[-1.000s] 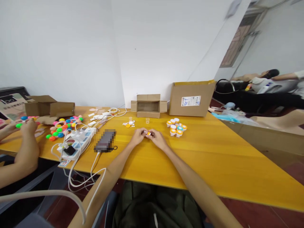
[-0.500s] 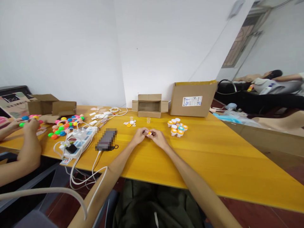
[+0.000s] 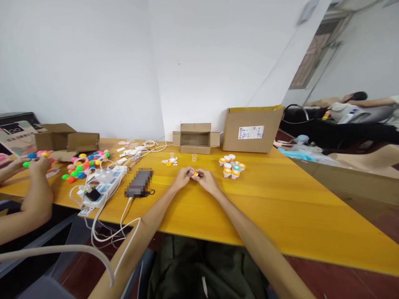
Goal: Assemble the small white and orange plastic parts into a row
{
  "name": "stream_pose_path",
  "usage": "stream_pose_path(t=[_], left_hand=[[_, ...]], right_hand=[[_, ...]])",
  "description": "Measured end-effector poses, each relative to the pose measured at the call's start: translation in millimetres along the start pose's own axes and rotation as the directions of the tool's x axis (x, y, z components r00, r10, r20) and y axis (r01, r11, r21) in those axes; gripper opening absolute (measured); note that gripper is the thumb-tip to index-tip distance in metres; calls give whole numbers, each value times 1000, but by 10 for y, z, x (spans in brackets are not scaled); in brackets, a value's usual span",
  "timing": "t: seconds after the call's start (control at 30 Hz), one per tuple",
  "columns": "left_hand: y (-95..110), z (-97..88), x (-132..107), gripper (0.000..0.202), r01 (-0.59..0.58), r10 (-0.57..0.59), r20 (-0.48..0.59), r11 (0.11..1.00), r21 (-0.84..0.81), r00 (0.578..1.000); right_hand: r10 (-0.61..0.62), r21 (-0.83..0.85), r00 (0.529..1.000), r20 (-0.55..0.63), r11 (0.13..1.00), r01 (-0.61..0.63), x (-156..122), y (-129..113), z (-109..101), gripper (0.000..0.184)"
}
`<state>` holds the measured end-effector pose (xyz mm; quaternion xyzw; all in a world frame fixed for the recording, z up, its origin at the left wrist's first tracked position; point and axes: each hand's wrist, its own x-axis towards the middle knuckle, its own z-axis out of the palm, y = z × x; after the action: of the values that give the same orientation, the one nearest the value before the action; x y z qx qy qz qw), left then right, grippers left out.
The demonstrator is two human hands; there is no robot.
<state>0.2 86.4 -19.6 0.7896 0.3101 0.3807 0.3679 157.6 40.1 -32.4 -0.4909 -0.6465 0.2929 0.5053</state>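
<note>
Over the middle of the table, my left hand and my right hand meet fingertip to fingertip. Between them they pinch a small orange-and-white piece, partly covered by the fingers; its exact kind is hard to make out. Just beyond the hands a small clear plastic cup stands upright. Loose small white parts and an orange ring lie to the left of it. Right of my hands stands a cluster of small clear containers with orange, white and teal tops.
An open cardboard box and a large closed carton stand by the wall. To the left are a dark phone-like device, a power strip with trailing white cables, and colourful balls. A co-worker's hands hold balls at far left.
The view has shifted very slightly. Both my hands stay together on the orange-and-white piece, with hardly any visible movement.
</note>
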Motion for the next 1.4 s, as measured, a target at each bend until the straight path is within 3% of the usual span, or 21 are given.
stream_pose_path(t=[0.37,0.53,0.7,0.83,1.0,1.13,1.27,1.4], left_hand=[[71,-37,-11,11,3,-3,-27,1000,17,1000],[51,-49,11,6,8,-19,-189,998,-62,982],[78,-87,39,4,-16,-41,-300,983,-183,953],[105,-110,48,7,-52,-42,-343,964,-262,938],[96,-107,52,10,-38,-69,-317,947,-318,946],[84,-100,58,12,-33,-78,-308,940,-340,948],[107,-88,58,15,-28,-73,-304,949,-314,950],[173,-73,32,15,-22,-46,-271,970,-242,961]], right_hand=[[14,51,1000,-23,999,-13,-11,24,1,17],[51,107,998,-33,993,-48,-34,33,51,23],[19,154,999,30,988,-23,-48,-2,179,25],[-66,47,994,88,997,62,-46,-65,236,18],[-125,-46,984,129,990,132,-32,-103,275,18],[-52,58,999,-8,997,52,-9,-48,254,25],[38,146,977,-210,989,-7,16,9,164,28],[80,210,974,-213,977,-34,8,-24,104,35]])
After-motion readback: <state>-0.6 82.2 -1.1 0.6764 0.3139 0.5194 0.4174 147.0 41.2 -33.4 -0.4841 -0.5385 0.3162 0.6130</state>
